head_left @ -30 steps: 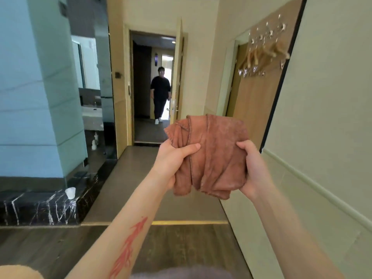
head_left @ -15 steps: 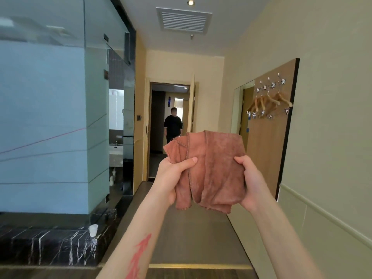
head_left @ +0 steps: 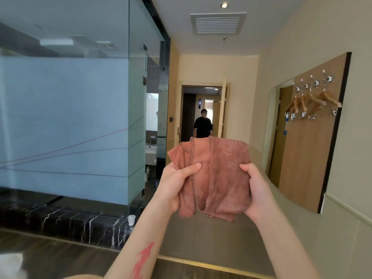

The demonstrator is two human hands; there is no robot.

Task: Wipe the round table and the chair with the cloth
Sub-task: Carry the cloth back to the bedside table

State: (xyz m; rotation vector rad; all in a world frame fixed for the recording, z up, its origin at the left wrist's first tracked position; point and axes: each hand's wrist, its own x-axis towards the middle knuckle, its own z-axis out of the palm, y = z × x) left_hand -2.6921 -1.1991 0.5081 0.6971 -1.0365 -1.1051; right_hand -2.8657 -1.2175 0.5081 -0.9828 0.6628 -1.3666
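I see dark wood flooring nearest me, cut off at the bottom edge, with a brass strip where it meets the grey floor of the corridor beyond. Both my hands hold one cloth (head_left: 213,176) up at chest height in front of me: the left hand (head_left: 177,186) has its thumb pressed over the cloth's left edge with fingers curled behind, and the right hand (head_left: 255,190) is clamped on the right side the same way, its fingers hidden behind the folds. The cloth is rust-coloured, bunched and hanging in folds below my grip. A red mark (head_left: 142,260) runs along my left forearm.

Left of the cloth stands a frosted glass partition (head_left: 66,125) on a black marble plinth (head_left: 66,220), with one small white cup (head_left: 131,220) on its corner. Right of the cloth, a wooden wall panel (head_left: 310,158) carries a row of metal hooks and several wooden hangers (head_left: 310,103); I cannot count them surely. Behind the cloth, one person in black (head_left: 203,125) stands in the open doorway, legs hidden by the cloth. Above are one ceiling vent (head_left: 218,23) and one spotlight (head_left: 224,5).
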